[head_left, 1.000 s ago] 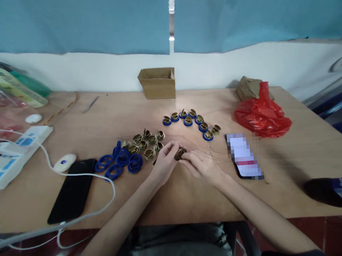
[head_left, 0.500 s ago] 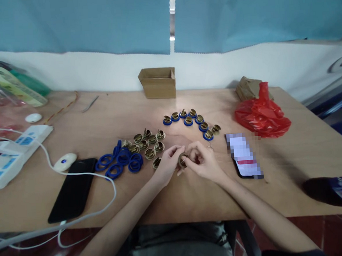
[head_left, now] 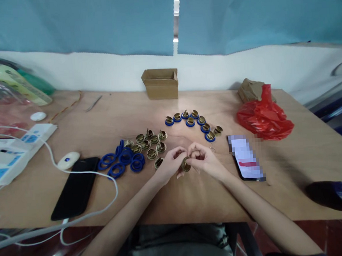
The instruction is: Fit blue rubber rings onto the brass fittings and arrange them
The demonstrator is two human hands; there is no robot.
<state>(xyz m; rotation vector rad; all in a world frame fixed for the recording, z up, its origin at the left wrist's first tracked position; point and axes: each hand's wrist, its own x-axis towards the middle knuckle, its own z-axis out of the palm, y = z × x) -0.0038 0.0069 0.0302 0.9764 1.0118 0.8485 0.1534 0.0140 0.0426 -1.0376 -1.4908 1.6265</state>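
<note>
One round brass-coloured fitting (head_left: 186, 165) is pinched in your left hand (head_left: 173, 165) and right hand (head_left: 207, 163), both curled nearly closed, above the desk (head_left: 194, 204), right of loose matching fittings (head_left: 152, 154) and blue rings (head_left: 125, 157).

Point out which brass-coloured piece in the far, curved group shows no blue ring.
The rightmost brass-coloured piece, nearest the lit phone: only brass colour shows on it, while the others in that group show blue rings at their bases.

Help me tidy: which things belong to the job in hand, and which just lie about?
Likely job:
- brass-coloured round metal pieces, one held
- round blue rings

Likely lying about:
- brown cardboard box
- red plastic bag
- white power strip
- dark-screened black phone
</note>
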